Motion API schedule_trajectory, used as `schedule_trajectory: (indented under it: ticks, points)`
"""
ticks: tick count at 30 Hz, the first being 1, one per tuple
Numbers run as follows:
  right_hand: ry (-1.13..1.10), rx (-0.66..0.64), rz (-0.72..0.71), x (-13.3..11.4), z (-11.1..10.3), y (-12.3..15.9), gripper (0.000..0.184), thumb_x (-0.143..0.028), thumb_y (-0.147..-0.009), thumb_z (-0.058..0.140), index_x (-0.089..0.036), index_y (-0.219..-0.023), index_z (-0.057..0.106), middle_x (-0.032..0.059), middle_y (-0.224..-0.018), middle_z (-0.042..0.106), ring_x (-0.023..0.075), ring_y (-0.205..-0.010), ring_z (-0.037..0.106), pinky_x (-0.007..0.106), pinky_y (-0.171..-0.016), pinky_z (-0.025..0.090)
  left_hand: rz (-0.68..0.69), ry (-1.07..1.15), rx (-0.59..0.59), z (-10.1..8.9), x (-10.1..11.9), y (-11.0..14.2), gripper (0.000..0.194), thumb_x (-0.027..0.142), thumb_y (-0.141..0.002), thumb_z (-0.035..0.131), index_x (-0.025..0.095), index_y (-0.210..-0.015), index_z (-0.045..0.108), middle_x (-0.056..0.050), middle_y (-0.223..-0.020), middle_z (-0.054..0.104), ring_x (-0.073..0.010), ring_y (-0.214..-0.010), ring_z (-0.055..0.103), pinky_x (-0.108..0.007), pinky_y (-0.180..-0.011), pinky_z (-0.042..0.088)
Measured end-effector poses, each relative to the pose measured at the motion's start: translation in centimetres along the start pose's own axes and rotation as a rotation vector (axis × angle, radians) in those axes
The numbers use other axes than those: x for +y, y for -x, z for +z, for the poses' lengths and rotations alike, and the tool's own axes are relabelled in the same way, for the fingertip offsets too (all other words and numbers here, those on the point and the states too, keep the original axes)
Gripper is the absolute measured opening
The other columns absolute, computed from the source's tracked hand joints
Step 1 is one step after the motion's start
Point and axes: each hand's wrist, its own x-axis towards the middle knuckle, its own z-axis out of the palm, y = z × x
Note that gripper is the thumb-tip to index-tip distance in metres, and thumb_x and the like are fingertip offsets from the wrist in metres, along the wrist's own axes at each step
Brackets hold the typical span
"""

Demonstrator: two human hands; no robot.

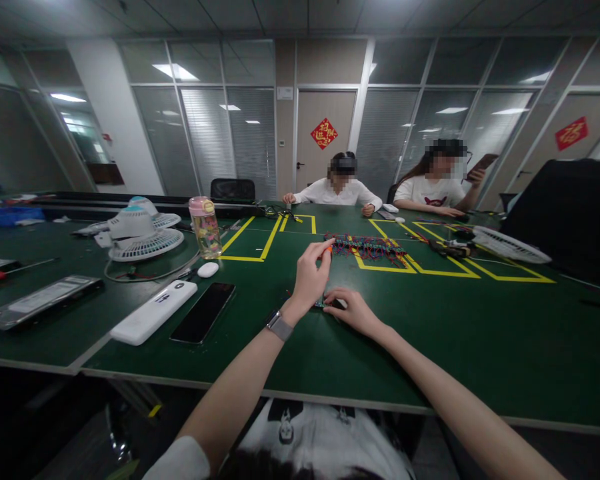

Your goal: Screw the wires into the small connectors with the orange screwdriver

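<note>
My left hand (pixel 311 273), with a watch on its wrist, is raised a little over the table. Its fingers are pinched together at a small orange-ended thing (pixel 329 250), mostly hidden by the fingers. Just below it, my right hand (pixel 354 312) rests on the table, fingers curled at the edge of a small green circuit board (pixel 319 304). Part of the board is covered by my hands. Beyond them lies a row of small circuit boards with red and blue wires (pixel 373 249).
Left on the green table (pixel 280 363) are a black phone (pixel 203 313), a white power bank (pixel 154 312), a white earbud case (pixel 208 270), a bottle (pixel 205 228) and fans (pixel 143 243). Yellow tape (pixel 240 259) marks boxes. Two people sit across; one holds a phone (pixel 483 164).
</note>
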Motion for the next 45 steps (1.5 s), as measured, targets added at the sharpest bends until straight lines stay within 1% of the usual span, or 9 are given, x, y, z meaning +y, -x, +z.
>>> schedule_trajectory:
  ticks: [5,11,17,23,29,33,35,40,45]
  points:
    - [0.003,-0.005,0.002,-0.21,-0.09,-0.02,0.004,-0.022,-0.076,0.067,-0.018,-0.078,0.068,0.0062,-0.093,0.069,0.0196,-0.088,0.064,0.033,-0.084,0.049,0.019,-0.139,0.049,-0.01,0.09,0.26,0.022,0.026,-0.087,0.055,0.022,-0.106,0.065,-0.003,-0.093,0.057,-0.0140,-0.084,0.057,-0.027,-0.081,0.047]
    - [0.006,-0.008,-0.002,-0.18,-0.09,0.00,0.005,-0.023,-0.076,0.067,-0.018,-0.079,0.068,0.0062,-0.092,0.068,0.0199,-0.088,0.064,0.033,-0.083,0.049,0.044,-0.042,0.005,-0.05,0.15,0.15,0.030,0.017,-0.093,0.041,0.019,-0.114,0.061,-0.006,-0.103,0.060,-0.0143,-0.093,0.058,-0.027,-0.086,0.046]
    - [0.004,-0.016,-0.005,-0.19,-0.11,-0.01,0.005,-0.022,-0.076,0.067,-0.019,-0.080,0.068,0.0062,-0.092,0.068,0.0200,-0.088,0.064,0.034,-0.084,0.049,0.002,-0.122,0.092,-0.15,0.14,0.07,0.017,0.024,-0.084,0.059,0.021,-0.099,0.069,-0.004,-0.092,0.056,-0.0136,-0.083,0.057,-0.027,-0.081,0.048]
    - [0.012,-0.021,-0.006,-0.23,-0.17,0.03,0.006,-0.023,-0.077,0.066,-0.018,-0.080,0.067,0.0068,-0.093,0.068,0.0202,-0.090,0.063,0.034,-0.085,0.048,0.011,-0.037,0.047,-0.08,0.06,-0.04,0.029,0.014,-0.090,0.043,0.019,-0.110,0.064,-0.006,-0.103,0.060,-0.0142,-0.096,0.058,-0.027,-0.088,0.045]
    - [0.016,-0.017,-0.016,-0.48,-0.28,0.07,0.005,-0.021,-0.077,0.065,-0.017,-0.080,0.067,0.0073,-0.093,0.068,0.0196,-0.089,0.063,0.034,-0.085,0.048,-0.016,-0.178,0.122,-0.17,0.21,0.11,0.018,0.025,-0.083,0.060,0.021,-0.098,0.069,-0.004,-0.092,0.054,-0.0144,-0.083,0.056,-0.028,-0.082,0.047]
    - [0.017,-0.021,-0.017,-0.41,-0.29,0.08,0.005,-0.021,-0.078,0.064,-0.018,-0.081,0.067,0.0066,-0.092,0.067,0.0192,-0.088,0.063,0.034,-0.084,0.048,-0.021,-0.112,0.081,-0.11,0.11,0.09,0.027,0.018,-0.091,0.045,0.021,-0.109,0.065,-0.006,-0.103,0.055,-0.0142,-0.092,0.057,-0.028,-0.088,0.045]
    - [0.016,-0.023,-0.021,-0.38,-0.30,0.08,0.005,-0.021,-0.078,0.063,-0.018,-0.081,0.066,0.0068,-0.092,0.067,0.0193,-0.088,0.063,0.034,-0.084,0.048,-0.009,-0.048,0.047,-0.03,0.09,0.04,0.029,0.015,-0.091,0.043,0.020,-0.112,0.063,-0.005,-0.100,0.059,-0.0138,-0.093,0.058,-0.027,-0.087,0.045]
    - [0.019,-0.027,-0.028,-0.41,-0.37,0.06,0.004,-0.022,-0.078,0.063,-0.018,-0.080,0.066,0.0065,-0.092,0.067,0.0194,-0.088,0.062,0.034,-0.083,0.048,-0.014,-0.137,0.112,-0.16,0.32,0.08,0.019,0.025,-0.083,0.061,0.023,-0.099,0.069,-0.003,-0.090,0.054,-0.0146,-0.085,0.056,-0.028,-0.084,0.046]
    - [0.028,-0.029,-0.028,-0.33,-0.34,0.05,0.005,-0.022,-0.079,0.063,-0.018,-0.080,0.066,0.0066,-0.092,0.067,0.0196,-0.088,0.063,0.034,-0.084,0.048,-0.043,-0.006,0.074,-0.09,0.00,-0.05,0.029,0.015,-0.090,0.044,0.021,-0.108,0.066,-0.006,-0.105,0.059,-0.0145,-0.098,0.057,-0.028,-0.090,0.045]
